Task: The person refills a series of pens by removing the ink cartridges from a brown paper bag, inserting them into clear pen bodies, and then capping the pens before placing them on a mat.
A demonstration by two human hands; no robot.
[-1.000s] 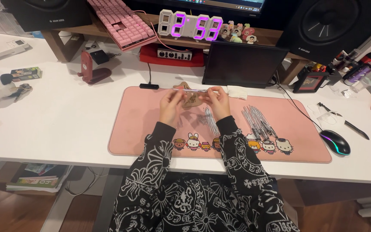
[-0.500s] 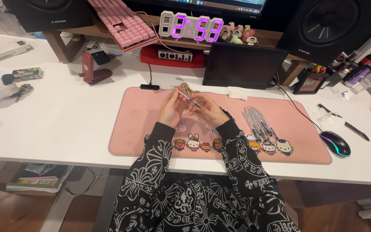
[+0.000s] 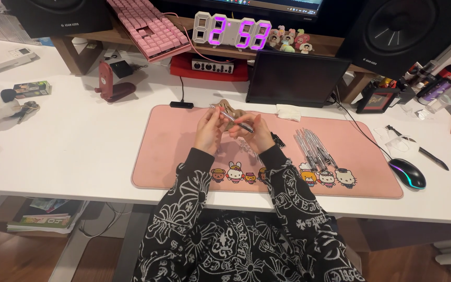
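Both the left hand point(image 3: 208, 130) and the right hand point(image 3: 257, 133) grip one clear pen point(image 3: 232, 118) (tilted) above the pink mat point(image 3: 168, 151) on the desk point(image 3: 79, 141).

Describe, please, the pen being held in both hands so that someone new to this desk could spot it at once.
Start at the pink desk mat in the middle of the white desk. Above its centre, the left hand and right hand hold one slim clear pen between them, slanted. Unlike the pile of similar pens lying on the mat to the right, it is lifted off the surface.
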